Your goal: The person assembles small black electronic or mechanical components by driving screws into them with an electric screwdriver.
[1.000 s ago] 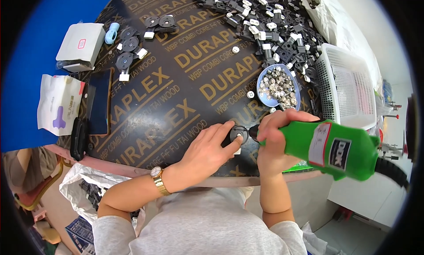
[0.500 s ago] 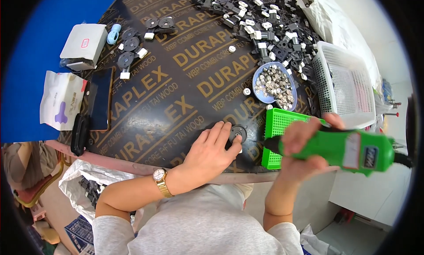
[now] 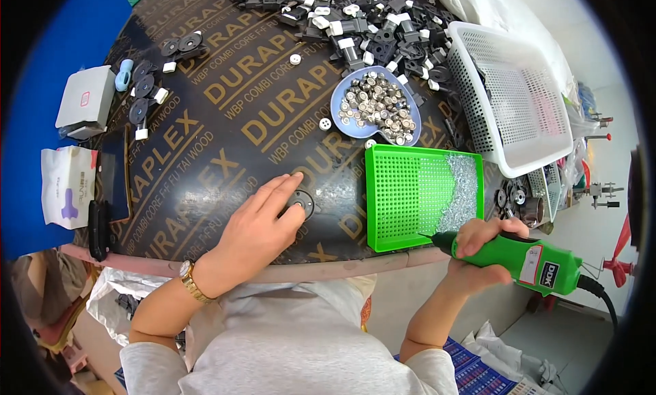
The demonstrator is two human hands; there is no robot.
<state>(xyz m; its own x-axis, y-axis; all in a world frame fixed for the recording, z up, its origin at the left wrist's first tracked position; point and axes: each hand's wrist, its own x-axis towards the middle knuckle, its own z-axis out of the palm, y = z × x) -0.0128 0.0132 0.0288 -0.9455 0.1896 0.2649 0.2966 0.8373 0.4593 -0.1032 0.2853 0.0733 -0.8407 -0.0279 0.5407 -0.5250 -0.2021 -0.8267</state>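
Note:
My left hand (image 3: 263, 216) lies low on the dark table, its thumb and fingers closed about a round black plastic part (image 3: 307, 201). The fingers partly cover that part. My right hand (image 3: 478, 248) is wrapped around a green electric screwdriver (image 3: 523, 262) with a black nose and a cord. Its thin bit points left, over the near edge of a shallow green perforated tray (image 3: 371, 197). Small silvery screws (image 3: 462, 190) are heaped along the tray's right side. Behind the tray, a blue heart-shaped dish (image 3: 339, 118) holds many small round metal-and-white pieces (image 3: 376, 101).
A pile of black and white plastic parts (image 3: 369, 33) covers the far side. On the right stands a white perforated basket (image 3: 509, 164). At left are several wheeled black assemblies (image 3: 143, 86), a white box (image 3: 85, 98), a tissue pack (image 3: 67, 183) and a phone (image 3: 117, 176).
The view has shifted, sliding the table's contents leftward. My right hand has brought the screwdriver's tip from the tray's left edge to over the tray, nearer the screws. My left hand stays at the black part.

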